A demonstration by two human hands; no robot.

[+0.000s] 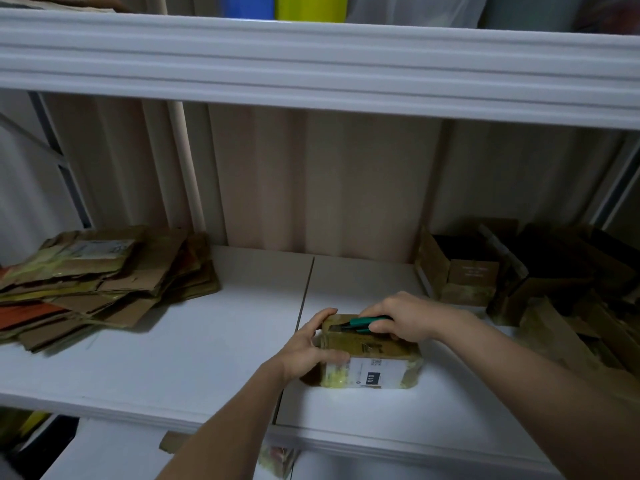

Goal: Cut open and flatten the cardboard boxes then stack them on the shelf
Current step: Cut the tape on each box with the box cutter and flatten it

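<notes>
White shelf (173,358) as work surface; flattened cardboard stack (104,282) at left, unopened boxes (467,271) at right, kept apart. Taped box (370,355) between them, near front edge. Left hand (311,348) clamped round its left end, likely bracing. Right hand (405,318) gripping green cutter (367,323), tip on top tape seam

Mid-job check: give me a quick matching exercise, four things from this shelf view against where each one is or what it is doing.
Things:
1. left hand
2. right hand
3. flattened cardboard pile
4. open boxes

Places or states:
A. far right of the shelf
B. holds the green cutter on top of the taped box
C. left side of the shelf
D. steadies the taped box's left end

Pairs: 1-D, 2-B, 3-C, 4-A
</notes>
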